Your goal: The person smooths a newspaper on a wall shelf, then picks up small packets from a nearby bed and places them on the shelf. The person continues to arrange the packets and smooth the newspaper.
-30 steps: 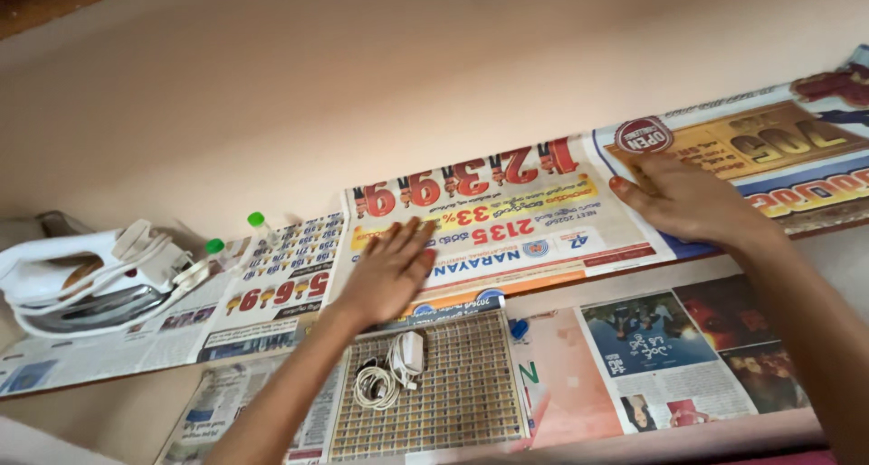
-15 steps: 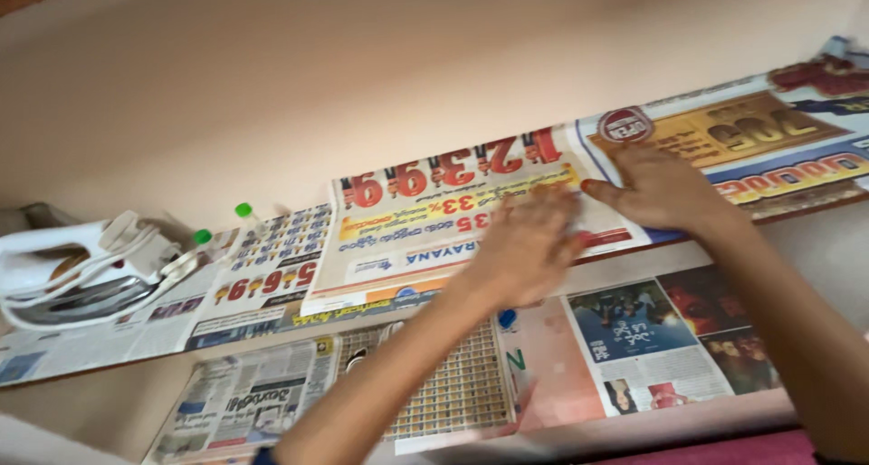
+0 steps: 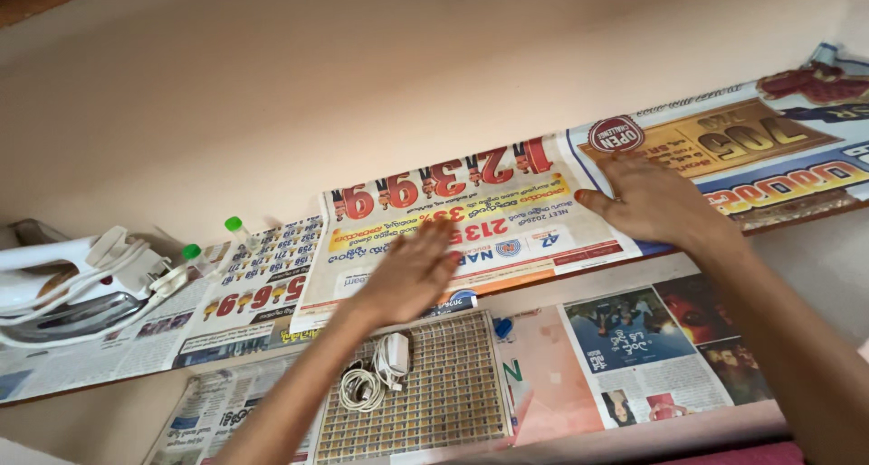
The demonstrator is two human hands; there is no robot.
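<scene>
A colourful newspaper sheet (image 3: pixel 507 207) with big red numerals lies on the upper shelf. My left hand (image 3: pixel 412 270) rests flat on its lower left part, fingers together and stretched out, slightly blurred. My right hand (image 3: pixel 647 198) presses flat on the sheet's right edge, where it overlaps another newspaper sheet (image 3: pixel 769 157) with a gold and blue advert. Neither hand holds anything.
A white clothes iron (image 3: pixel 63 288) with its cord wound around it sits at the shelf's left end, beside two small tubes with green caps (image 3: pixel 213 248). On the lower shelf (image 3: pixel 688 429), a white charger with coiled cable (image 3: pixel 376 370) lies on more newspaper. A beige wall rises behind.
My left hand slid right across the sheet to beside my right hand, then came back to the left. My right hand stayed pressed on the sheet's right edge.
</scene>
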